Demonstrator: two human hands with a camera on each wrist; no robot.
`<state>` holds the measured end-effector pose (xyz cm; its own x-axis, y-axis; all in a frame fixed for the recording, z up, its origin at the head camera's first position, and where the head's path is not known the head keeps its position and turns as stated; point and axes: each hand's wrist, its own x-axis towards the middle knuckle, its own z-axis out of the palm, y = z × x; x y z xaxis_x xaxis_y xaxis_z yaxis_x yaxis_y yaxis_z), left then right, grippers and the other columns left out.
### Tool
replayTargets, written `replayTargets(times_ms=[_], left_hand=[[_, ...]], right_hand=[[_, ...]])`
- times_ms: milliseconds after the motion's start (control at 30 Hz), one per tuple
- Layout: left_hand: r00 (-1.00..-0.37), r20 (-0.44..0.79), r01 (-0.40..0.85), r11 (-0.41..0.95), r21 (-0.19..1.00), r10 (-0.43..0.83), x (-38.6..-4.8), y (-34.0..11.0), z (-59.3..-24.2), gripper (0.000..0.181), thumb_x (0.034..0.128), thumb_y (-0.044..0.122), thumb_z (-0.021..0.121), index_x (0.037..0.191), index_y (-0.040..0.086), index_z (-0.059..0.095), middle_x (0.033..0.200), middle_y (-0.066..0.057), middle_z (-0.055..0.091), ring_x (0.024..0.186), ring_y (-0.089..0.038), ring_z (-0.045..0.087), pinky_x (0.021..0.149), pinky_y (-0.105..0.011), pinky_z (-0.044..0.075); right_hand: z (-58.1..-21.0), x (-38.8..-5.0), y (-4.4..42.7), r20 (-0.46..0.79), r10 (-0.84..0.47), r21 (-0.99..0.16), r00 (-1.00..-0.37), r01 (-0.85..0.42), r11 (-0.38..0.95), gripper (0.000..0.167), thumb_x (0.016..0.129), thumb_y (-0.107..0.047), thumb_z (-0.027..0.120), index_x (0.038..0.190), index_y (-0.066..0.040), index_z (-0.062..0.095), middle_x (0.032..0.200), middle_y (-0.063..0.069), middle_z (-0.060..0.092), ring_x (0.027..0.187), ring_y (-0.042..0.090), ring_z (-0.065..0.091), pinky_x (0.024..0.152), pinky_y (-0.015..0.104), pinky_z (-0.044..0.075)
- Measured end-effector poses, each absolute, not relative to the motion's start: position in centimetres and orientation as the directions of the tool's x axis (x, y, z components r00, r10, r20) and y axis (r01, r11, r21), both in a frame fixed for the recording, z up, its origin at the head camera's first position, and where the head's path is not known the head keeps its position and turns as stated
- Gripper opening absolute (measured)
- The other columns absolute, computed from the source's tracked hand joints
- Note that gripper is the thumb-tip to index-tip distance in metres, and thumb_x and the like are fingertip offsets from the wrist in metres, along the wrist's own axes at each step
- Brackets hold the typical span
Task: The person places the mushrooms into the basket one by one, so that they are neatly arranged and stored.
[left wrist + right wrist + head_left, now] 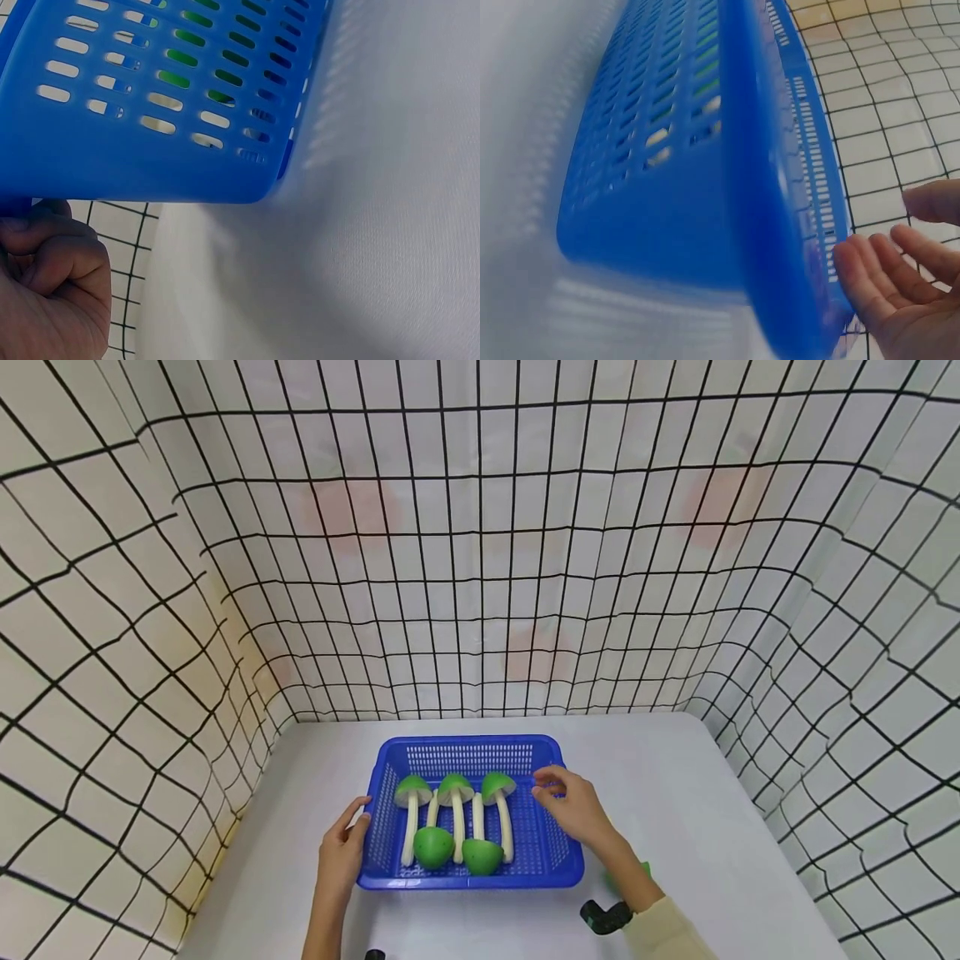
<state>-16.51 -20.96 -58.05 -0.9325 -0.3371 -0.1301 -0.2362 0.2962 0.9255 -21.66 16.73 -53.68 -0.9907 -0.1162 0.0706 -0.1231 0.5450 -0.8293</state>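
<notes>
A blue plastic basket (525, 881) sits on the white table in the head view. Inside it lie several toy mushrooms with green caps and cream stems, side by side, caps alternating between far and near ends; one is the mushroom (501, 810) at the right of the row. My left hand (342, 852) holds the basket's left rim, and the left wrist view shows its fingers (71, 259) curled at the edge. Over the basket's right side hovers my right hand (573, 806), its fingers loosely bent and nothing between them.
Partly hidden beneath my right forearm is a green object (645, 867) on the table (675, 793). Black-lined grid walls (480, 568) stand at the back and both sides. A black wrist device (606, 917) sits by my right sleeve.
</notes>
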Motion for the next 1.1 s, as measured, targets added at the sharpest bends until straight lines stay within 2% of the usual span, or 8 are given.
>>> replayTargets(times_ms=[133,300,467,667,833,1100], left_hand=[[-0.926,-0.154,-0.26,0.287,0.922,-0.344,-16.4,-21.0,-58.3,0.042,0.1085,0.034,0.05,0.149,0.026,0.056,0.128,-0.026,0.066,0.088,-0.025,0.065,0.071,-0.032,0.058],[-0.926,-0.154,-0.256,0.271,0.928,-0.345,-16.6,-21.0,-58.4,0.042,0.1081,0.035,0.051,0.148,0.027,0.056,0.121,-0.024,0.069,0.084,-0.024,0.063,0.068,-0.03,0.055],[-0.926,-0.145,-0.248,0.273,0.929,-0.348,-16.9,-21.0,-58.4,0.041,0.1077,0.036,0.052,0.147,0.027,0.057,0.115,-0.022,0.07,0.082,-0.023,0.062,0.066,-0.029,0.053],[-0.922,-0.152,-0.262,0.285,0.922,-0.355,-16.8,-21.3,-58.3,0.042,0.1074,0.036,0.053,0.148,0.027,0.056,0.107,-0.019,0.069,0.08,-0.022,0.06,0.063,-0.028,0.051],[-0.923,-0.155,-0.26,0.273,0.926,-0.352,-16.6,-21.3,-58.2,0.042,0.1074,0.036,0.053,0.148,0.026,0.057,0.108,-0.02,0.069,0.08,-0.022,0.06,0.063,-0.028,0.052],[-0.92,-0.16,-0.264,0.265,0.928,-0.357,-16.9,-21.0,-58.3,0.042,0.1073,0.037,0.053,0.148,0.028,0.057,0.112,-0.021,0.069,0.081,-0.023,0.062,0.065,-0.029,0.054]], right_hand=[[-53.7,-21.4,17.7,0.061,-0.091,-0.865,-0.994,-0.099,0.493,0.039,0.098,-0.029,0.072,0.133,-0.013,0.064,0.128,0.008,0.068,0.116,0.027,0.068,0.094,0.041,0.058],[-53.5,-21.5,19.4,0.082,-0.045,-0.891,-0.996,-0.093,0.443,0.048,0.098,-0.038,0.071,0.135,-0.01,0.062,0.129,0.01,0.066,0.112,0.023,0.068,0.09,0.028,0.058],[-53.6,-21.6,21.1,0.099,-0.018,-0.889,-0.995,-0.096,0.448,0.047,0.099,-0.038,0.07,0.134,-0.008,0.061,0.126,0.014,0.066,0.105,0.02,0.07,0.082,0.021,0.058],[-54.6,-21.5,22.9,0.093,0.017,-0.872,-0.996,-0.073,0.483,0.041,0.098,-0.037,0.072,0.13,-0.014,0.063,0.121,0.01,0.068,0.096,0.015,0.071,0.077,0.021,0.058],[-55.0,-21.3,24.5,0.085,0.035,-0.866,-0.996,-0.057,0.497,0.046,0.098,-0.04,0.071,0.134,-0.014,0.061,0.123,0.012,0.067,0.103,0.022,0.072,0.076,0.02,0.057],[-55.1,-20.9,26.6,0.088,0.07,-0.827,-0.994,-0.034,0.56,0.042,0.1,-0.034,0.069,0.134,-0.011,0.061,0.125,0.015,0.067,0.107,0.028,0.07,0.076,0.018,0.056]])
